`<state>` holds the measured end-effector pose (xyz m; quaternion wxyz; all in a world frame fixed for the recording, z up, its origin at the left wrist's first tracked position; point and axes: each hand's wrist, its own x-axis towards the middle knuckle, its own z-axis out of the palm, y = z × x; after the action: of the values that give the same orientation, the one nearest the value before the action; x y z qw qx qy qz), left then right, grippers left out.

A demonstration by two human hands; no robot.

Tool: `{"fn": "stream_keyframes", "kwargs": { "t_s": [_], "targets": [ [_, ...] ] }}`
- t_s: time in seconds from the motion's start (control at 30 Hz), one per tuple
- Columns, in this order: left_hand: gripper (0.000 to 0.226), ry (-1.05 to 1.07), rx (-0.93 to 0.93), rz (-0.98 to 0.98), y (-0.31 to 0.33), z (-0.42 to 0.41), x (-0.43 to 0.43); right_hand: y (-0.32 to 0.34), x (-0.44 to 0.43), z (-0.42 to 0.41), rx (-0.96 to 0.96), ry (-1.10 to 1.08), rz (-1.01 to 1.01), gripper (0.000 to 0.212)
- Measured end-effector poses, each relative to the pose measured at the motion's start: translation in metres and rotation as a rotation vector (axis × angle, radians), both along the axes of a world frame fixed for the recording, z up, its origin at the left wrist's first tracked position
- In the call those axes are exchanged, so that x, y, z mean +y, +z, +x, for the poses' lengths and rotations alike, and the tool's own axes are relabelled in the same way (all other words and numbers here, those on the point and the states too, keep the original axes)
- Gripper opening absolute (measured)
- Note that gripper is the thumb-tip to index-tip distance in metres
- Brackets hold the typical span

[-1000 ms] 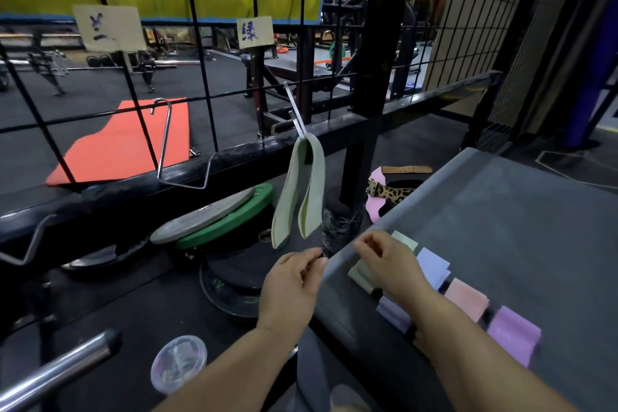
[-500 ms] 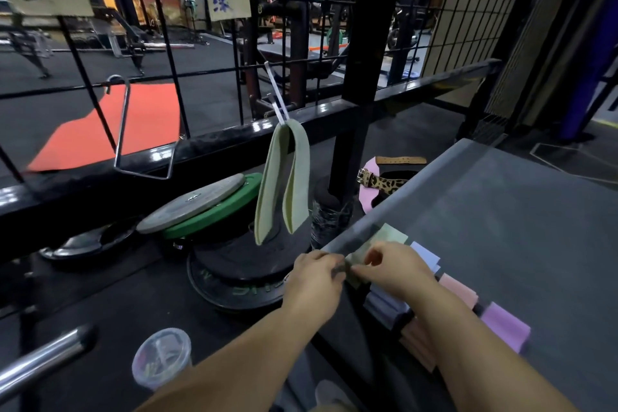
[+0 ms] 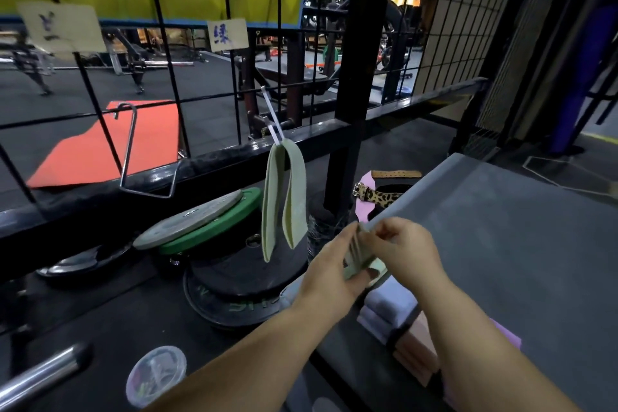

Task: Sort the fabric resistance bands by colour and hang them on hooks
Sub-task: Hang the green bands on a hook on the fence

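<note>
Head view: both hands, left (image 3: 329, 273) and right (image 3: 406, 249), pinch a pale green band (image 3: 363, 262) above the grey table's (image 3: 501, 244) edge; another green band (image 3: 284, 201) hangs beneath a card (image 3: 227, 34) reading "绿".

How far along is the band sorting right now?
Done: one green band hangs on the hook under the green label. In hand: both hands, left hand and right hand, hold a second green band. Left: lilac bands and pink bands on the table; the other hook is bare.

Head-worn wide-angle view, looking forward and down, close over the grey table (image 3: 501, 244) edge, wire grid (image 3: 234, 53) rising just beyond.
</note>
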<state>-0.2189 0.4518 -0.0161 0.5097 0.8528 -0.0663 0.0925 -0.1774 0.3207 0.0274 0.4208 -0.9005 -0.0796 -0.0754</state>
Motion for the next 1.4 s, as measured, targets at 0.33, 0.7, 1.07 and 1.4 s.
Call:
{"fn": "stream_keyframes", "kwargs": {
  "t_s": [0.33, 0.7, 1.07, 1.4],
  "targets": [
    [0.046, 0.029, -0.150, -0.268, 0.035, -0.019, 0.000, 0.039, -0.002, -0.024, 0.023, 0.217, 0.519, 0.045],
    [0.034, 0.075, -0.224, -0.294, 0.075, -0.046, 0.011, 0.061, 0.016, -0.046, 0.079, 0.319, 0.849, 0.036],
    [0.016, 0.246, -0.302, -0.275, 0.103, -0.074, 0.041, 0.076, 0.043, -0.068, 0.046, 0.572, 0.792, 0.060],
    [0.015, 0.246, -0.305, -0.393, 0.111, -0.088, 0.064, 0.079, 0.056, -0.068, 0.016, 0.598, 0.749, 0.041]
  ]
}}
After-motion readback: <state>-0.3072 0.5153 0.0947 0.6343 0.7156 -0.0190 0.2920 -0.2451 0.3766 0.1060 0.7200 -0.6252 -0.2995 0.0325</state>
